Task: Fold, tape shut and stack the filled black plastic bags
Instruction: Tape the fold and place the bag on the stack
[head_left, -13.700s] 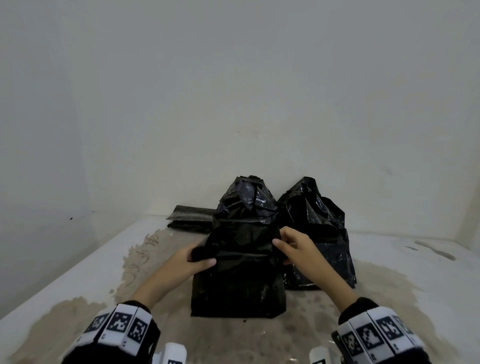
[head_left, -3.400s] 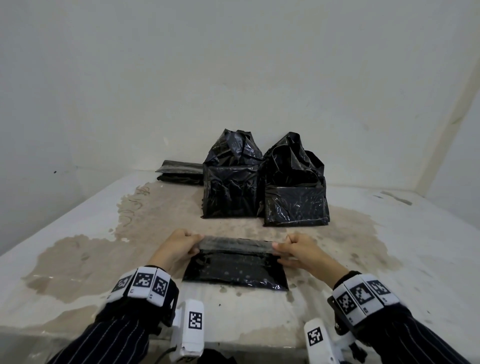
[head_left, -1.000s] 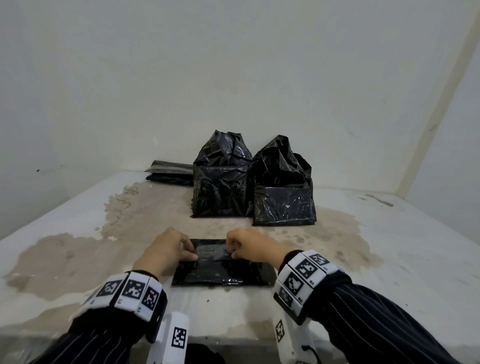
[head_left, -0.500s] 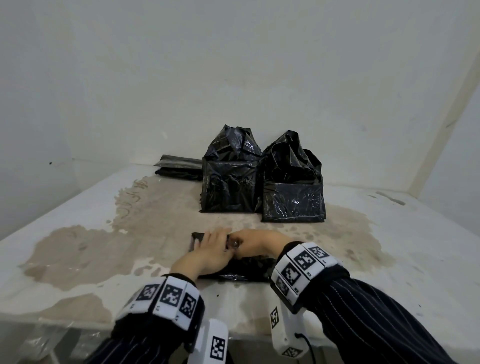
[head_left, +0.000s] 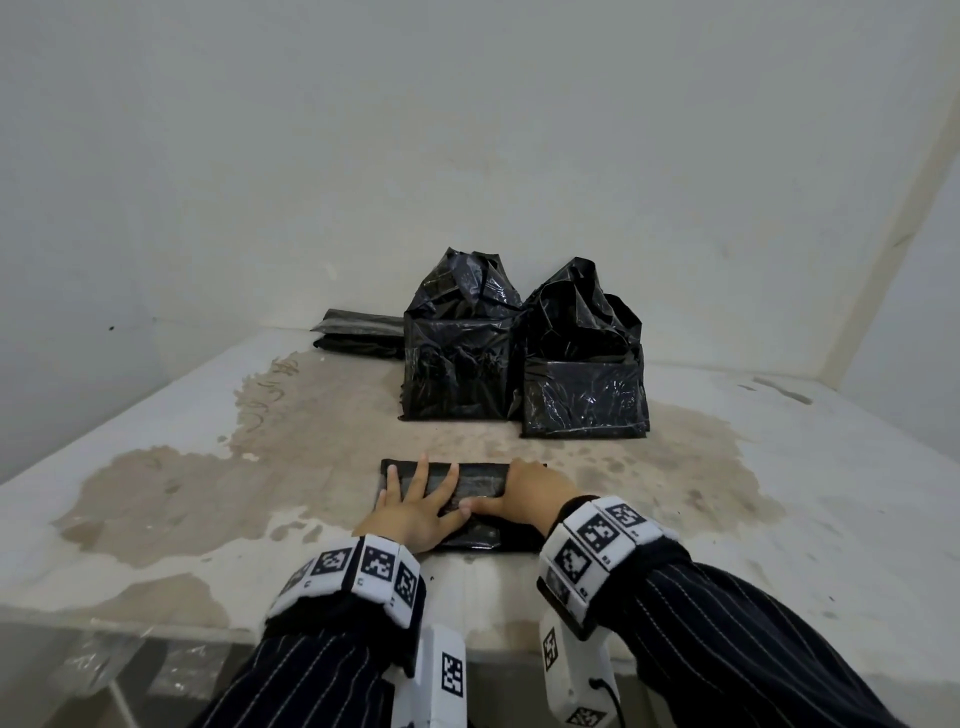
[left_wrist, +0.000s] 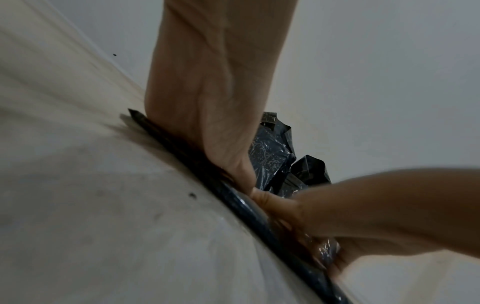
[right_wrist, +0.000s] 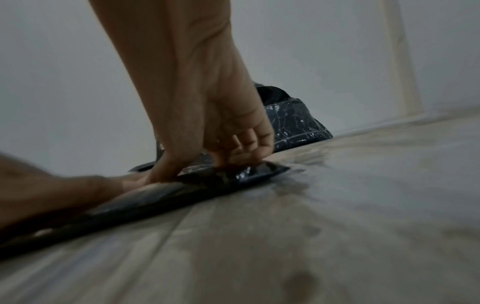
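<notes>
The folded black bag (head_left: 470, 506) lay flat on the stained table (head_left: 208, 467), just in front of the two upright filled bags (head_left: 519, 374). On the bag's left half, the left hand (head_left: 415, 512) pressed down, fingers spread straight. On its right half, the right hand (head_left: 530, 499) pressed with thumb stretched toward the left hand; whether its other fingers gripped the bag was unclear

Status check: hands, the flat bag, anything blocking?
Left hand flat, pressing the folded bag. Right hand curled on the bag's right end. Two filled bags stand behind, apart; nothing in the way.
</notes>
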